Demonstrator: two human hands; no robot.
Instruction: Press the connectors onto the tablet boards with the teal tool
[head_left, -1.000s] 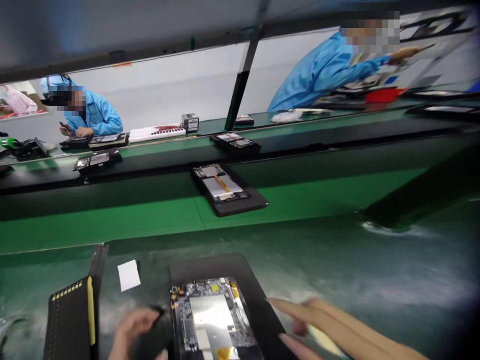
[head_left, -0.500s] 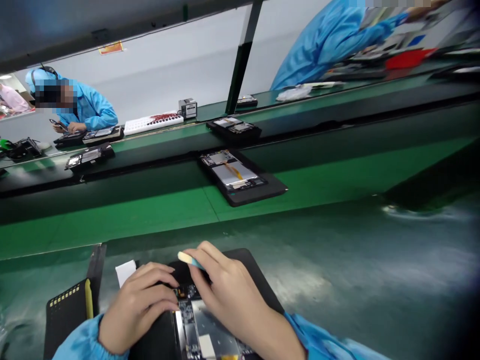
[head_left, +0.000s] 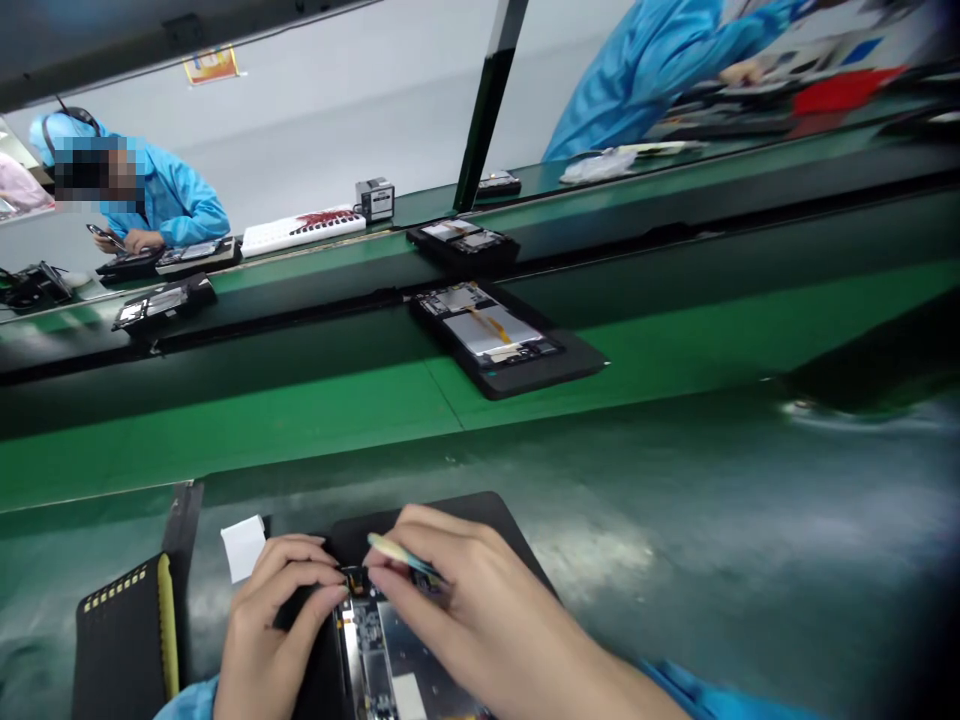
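Note:
An opened tablet [head_left: 375, 650] with its circuit board showing lies on a black mat [head_left: 480, 515] at the near edge. My left hand [head_left: 274, 620] rests on the tablet's upper left corner, fingers curled and pinching at a small part there. My right hand [head_left: 472, 610] lies across the tablet's top edge and grips a thin pale tool with a blue tip [head_left: 401, 552], which points left toward the same corner. The fingertips of both hands nearly touch.
A white slip [head_left: 244, 545] and a black tray with a yellow strip [head_left: 124, 640] lie at the left. Another open tablet on a black mat [head_left: 502, 340] rides the green belt [head_left: 300, 420]. Across it sit people in blue coats [head_left: 169, 200] with more devices [head_left: 461, 240].
The right hand came in from the right over the tablet's top with the tool, then tilted it lower toward the corner. The left hand closed on the corner. The belt's tablet drifted right.

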